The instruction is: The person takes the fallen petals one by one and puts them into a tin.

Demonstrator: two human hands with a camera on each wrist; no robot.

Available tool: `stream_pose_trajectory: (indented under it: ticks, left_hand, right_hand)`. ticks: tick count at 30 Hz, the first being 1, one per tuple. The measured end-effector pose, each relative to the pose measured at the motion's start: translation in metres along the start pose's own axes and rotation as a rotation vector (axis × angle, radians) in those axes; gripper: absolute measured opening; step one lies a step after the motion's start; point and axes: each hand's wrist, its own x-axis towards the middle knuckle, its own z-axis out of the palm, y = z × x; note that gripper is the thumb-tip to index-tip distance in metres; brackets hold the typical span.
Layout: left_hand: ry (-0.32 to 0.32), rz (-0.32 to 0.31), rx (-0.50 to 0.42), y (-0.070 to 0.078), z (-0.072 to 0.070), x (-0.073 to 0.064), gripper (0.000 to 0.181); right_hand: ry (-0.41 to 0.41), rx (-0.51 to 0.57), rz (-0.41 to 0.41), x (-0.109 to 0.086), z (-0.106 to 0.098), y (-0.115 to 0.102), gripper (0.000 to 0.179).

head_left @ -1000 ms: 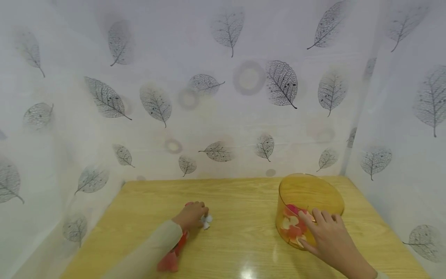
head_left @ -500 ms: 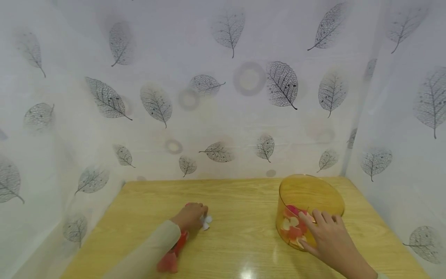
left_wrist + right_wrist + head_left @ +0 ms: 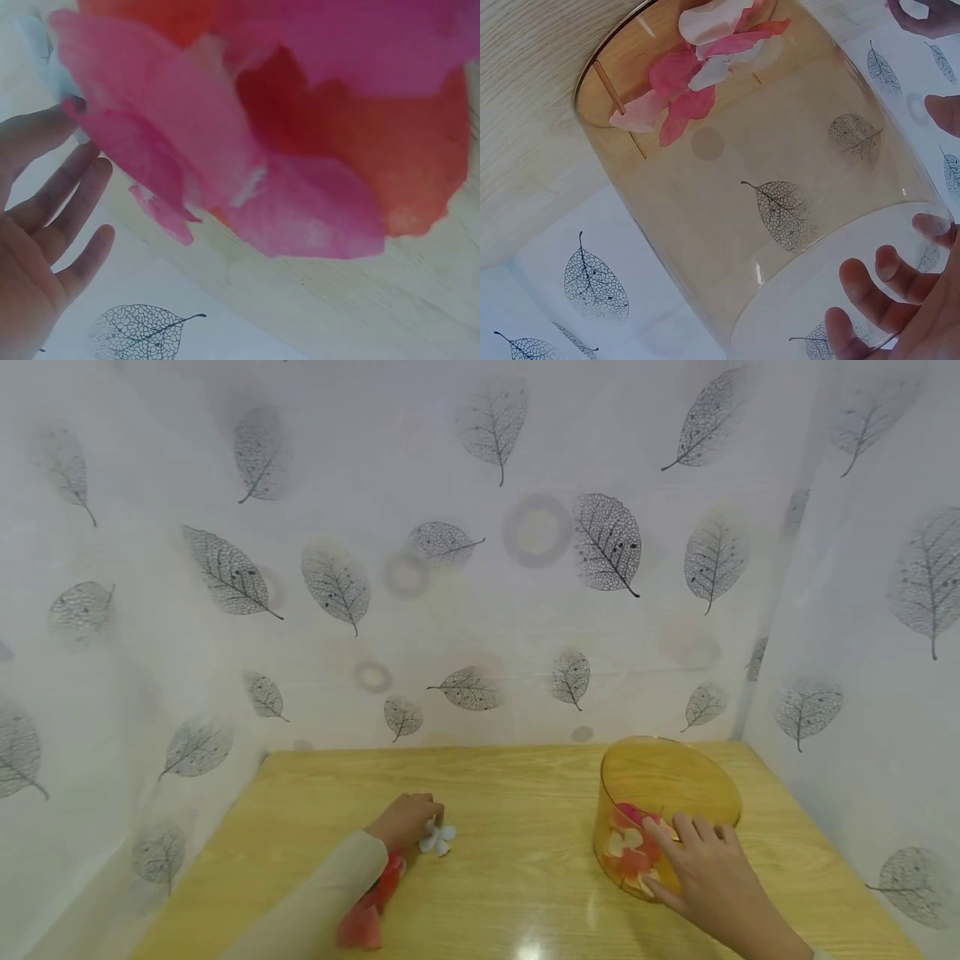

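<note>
White flower: located left of centre at the wood-grain tabletop, right at the fingertips of the left hand, on their near side and slightly to the right. Petals spread in all directions; no long axis noted. The left hand is clearly the nearer one. Its fingers are bent downward in the head view and somewhat apart in the left wrist view; whether they pinch the flower cannot be told.

Amber cylindrical container: well to the right of the flower, apparently upright, mouth upward. Its wall, standing well above the tabletop, is judged the chief obstacle between flower and interior. Right hand: holds the container, fingers bent over the near rim, thumb outside, partly covering the near side of the mouth. Pink, red and cream flowers lie low inside.

Red flower and pink flower: in a slanting row from the left hand back toward the person, beside and partly hidden by the left sleeve. Leaf-print covering stands behind the tabletop
</note>
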Motion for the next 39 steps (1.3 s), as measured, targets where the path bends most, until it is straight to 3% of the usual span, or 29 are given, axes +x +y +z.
stream_pose_trajectory:
  ticks: [4, 9, 22, 28, 33, 39]
  left_hand:
    - [0.043, 0.021, 0.006, -0.002, 0.002, -0.001, 0.01]
    - [0.05, 0.016, -0.011, -0.003, 0.003, -0.001, 0.007]
    - [0.079, 0.056, 0.007, 0.0, -0.016, -0.007, 0.008]
    - [0.158, 0.074, -0.054, -0.001, -0.018, -0.006, 0.01]
    - [0.214, 0.065, -0.119, -0.001, -0.03, 0.003, 0.01]
    - [0.272, 0.085, -0.155, 0.013, -0.059, 0.021, 0.009]
  right_hand:
    - [0.005, 0.006, -0.002, -0.001, 0.0, 0.0, 0.079]
    - [0.002, 0.004, 0.0, 0.0, 0.0, 0.0, 0.079]
    - [0.008, 0.005, -0.002, -0.002, 0.001, 0.001, 0.079]
    - [0.008, 0.001, -0.006, -0.001, 0.001, 0.0, 0.079]
    - [0.01, 0.0, -0.006, -0.001, 0.001, 0.001, 0.079]
    - [0.018, 0.007, -0.007, 0.0, 0.0, 0.0, 0.079]
